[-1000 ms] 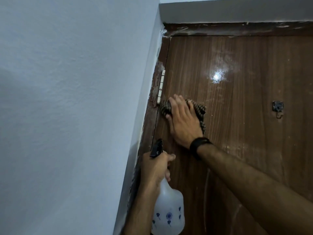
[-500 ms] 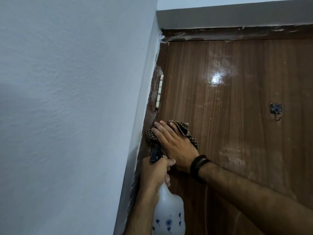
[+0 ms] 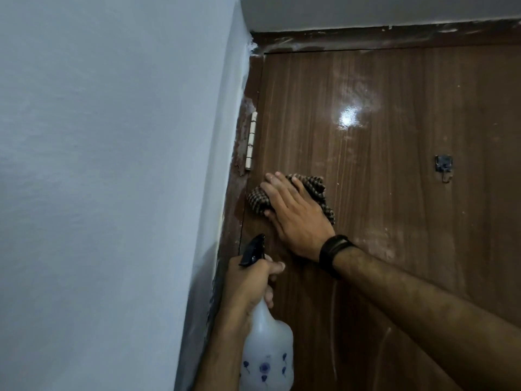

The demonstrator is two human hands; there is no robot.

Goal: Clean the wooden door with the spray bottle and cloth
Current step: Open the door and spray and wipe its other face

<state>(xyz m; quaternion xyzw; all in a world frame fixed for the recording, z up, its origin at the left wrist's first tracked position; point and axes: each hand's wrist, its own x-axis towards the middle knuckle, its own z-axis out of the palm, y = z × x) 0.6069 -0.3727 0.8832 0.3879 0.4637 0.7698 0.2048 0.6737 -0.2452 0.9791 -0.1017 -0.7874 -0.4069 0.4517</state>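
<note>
Pressing flat, the right hand [image 3: 296, 218] holds the checked cloth [image 3: 315, 190] against the wooden door [image 3: 394, 193] just below the hinge [image 3: 251, 142]; the spray bottle [image 3: 266, 348] is gripped by the left hand [image 3: 251, 280].

the right hand [image 3: 296, 218] covers the middle of the checked cloth [image 3: 315, 187], leaving only its edges exposed. the left hand [image 3: 251, 280] conceals the neck and trigger of the spray bottle [image 3: 266, 351], whose base is cut off by the bottom edge. the wooden door [image 3: 394, 165] runs out of frame right and below.
</note>
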